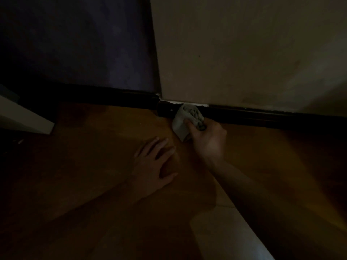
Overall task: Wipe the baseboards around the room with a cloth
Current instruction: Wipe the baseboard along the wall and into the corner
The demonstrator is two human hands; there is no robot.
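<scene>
The right hand has a tight grip on a bunched grey cloth, with the thumb and fingers curled round it. Just past the grip, the cloth presses on the dark baseboard, close to the corner of the pale wall. A loose end of the cloth hangs down left of the grip, toward the wood floor. The left hand lies flat on the floor, near the grip and to its lower left. Its fingers are spread and it holds nothing.
</scene>
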